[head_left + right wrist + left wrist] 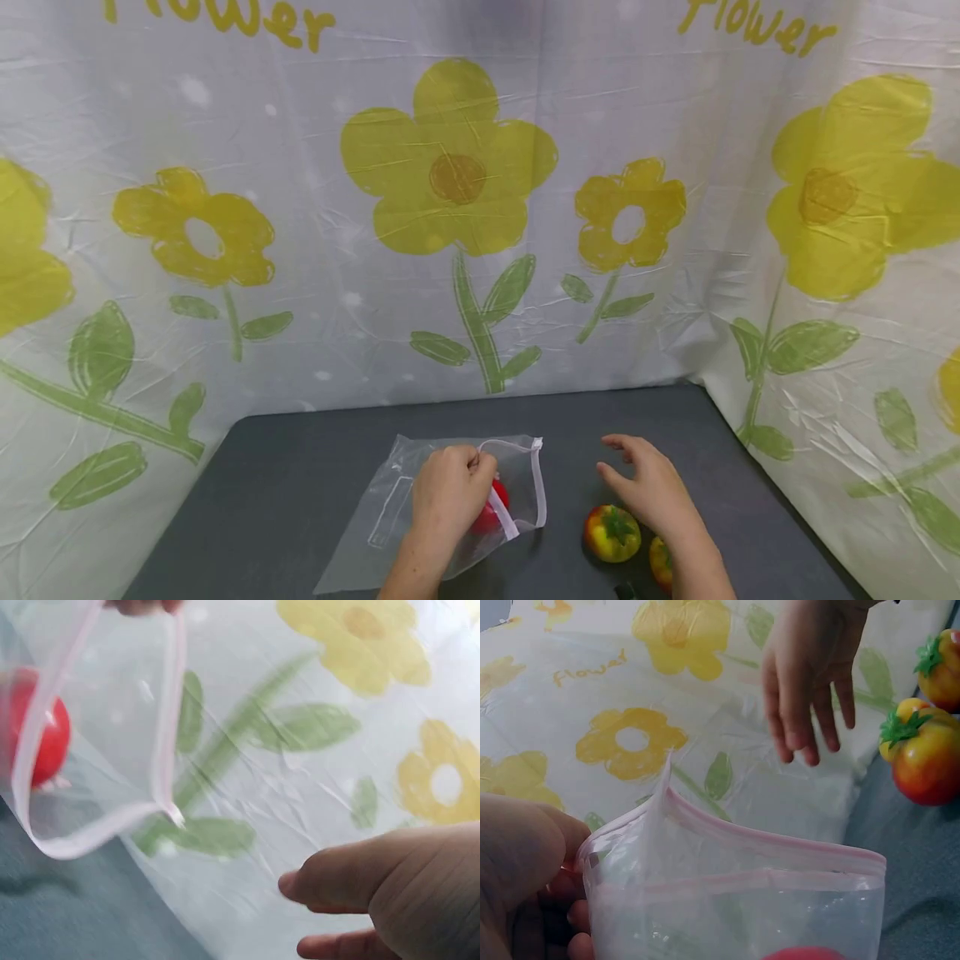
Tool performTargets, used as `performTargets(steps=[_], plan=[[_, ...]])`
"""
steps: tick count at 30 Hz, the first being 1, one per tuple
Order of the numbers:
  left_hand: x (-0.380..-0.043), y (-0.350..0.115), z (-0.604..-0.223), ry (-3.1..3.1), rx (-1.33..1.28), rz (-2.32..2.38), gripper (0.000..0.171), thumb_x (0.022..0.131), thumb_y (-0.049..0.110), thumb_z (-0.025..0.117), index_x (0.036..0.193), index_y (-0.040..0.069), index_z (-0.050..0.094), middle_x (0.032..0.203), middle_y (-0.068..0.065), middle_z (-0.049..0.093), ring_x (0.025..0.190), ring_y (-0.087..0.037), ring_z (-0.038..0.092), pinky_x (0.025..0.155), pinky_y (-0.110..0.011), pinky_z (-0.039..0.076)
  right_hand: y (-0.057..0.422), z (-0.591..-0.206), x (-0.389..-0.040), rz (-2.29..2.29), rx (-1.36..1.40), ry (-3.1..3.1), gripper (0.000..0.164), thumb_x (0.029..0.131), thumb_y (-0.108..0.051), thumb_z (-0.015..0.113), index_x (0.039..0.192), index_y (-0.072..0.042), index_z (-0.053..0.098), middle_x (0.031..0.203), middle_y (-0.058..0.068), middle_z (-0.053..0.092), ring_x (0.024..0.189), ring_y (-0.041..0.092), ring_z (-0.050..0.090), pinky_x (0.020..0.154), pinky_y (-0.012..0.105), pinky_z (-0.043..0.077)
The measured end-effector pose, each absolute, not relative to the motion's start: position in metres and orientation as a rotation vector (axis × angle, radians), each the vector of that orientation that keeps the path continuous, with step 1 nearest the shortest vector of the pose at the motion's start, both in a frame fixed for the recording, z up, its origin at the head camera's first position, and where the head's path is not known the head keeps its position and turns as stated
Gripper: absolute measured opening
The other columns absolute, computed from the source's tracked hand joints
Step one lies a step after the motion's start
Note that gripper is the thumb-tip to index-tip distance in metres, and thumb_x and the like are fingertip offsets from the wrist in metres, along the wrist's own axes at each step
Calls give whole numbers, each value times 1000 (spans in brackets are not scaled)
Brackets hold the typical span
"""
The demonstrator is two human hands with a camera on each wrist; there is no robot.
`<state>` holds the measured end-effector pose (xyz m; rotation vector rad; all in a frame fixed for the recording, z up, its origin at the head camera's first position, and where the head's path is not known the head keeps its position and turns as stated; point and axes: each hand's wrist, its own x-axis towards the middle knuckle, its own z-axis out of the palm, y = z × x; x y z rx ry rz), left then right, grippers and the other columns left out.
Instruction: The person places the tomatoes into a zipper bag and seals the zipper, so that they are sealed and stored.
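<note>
My left hand (450, 492) pinches the rim of a clear plastic zip bag (378, 521) with a pale pink-white edge. The bag's mouth gapes toward the right. A smooth, round red object (49, 739) sits inside the bag; its kind is not clear. My right hand (660, 492) hovers to the right of the bag with loosely bent fingers and nothing in them. Near it on the table lie a red-and-yellow tomato-like fruit (609, 537) with a green leafy top and a second similar fruit (661, 567), partly hidden by my right forearm.
The dark grey table (300, 475) holds everything. A small black item (625, 591) shows at the bottom edge of the head view. White sheeting (337, 350) printed with yellow flowers hangs behind the table and along its sides.
</note>
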<state>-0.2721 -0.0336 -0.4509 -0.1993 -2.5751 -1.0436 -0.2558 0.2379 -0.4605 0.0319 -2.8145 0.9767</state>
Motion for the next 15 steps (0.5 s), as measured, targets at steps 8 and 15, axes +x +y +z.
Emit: performTargets(steps=[8, 15], plan=[[-271, -33, -450, -2559, -181, -1132, 44, 86, 14, 60, 48, 17, 38, 44, 10, 24, 43, -7, 21, 41, -25, 18, 278, -462, -257, 1000, -140, -2945, 61, 94, -35, 74, 140, 1, 57, 140, 28, 55, 119, 48, 56, 91, 59, 48], [-272, -33, -450, -2549, -184, -1125, 43, 84, 13, 61, 49, 17, 37, 45, 10, 25, 44, -8, 22, 42, -27, 19, 299, -467, -259, 1029, -315, -3096, 72, 90, -40, 77, 139, 6, 54, 139, 34, 52, 122, 55, 51, 90, 61, 47]])
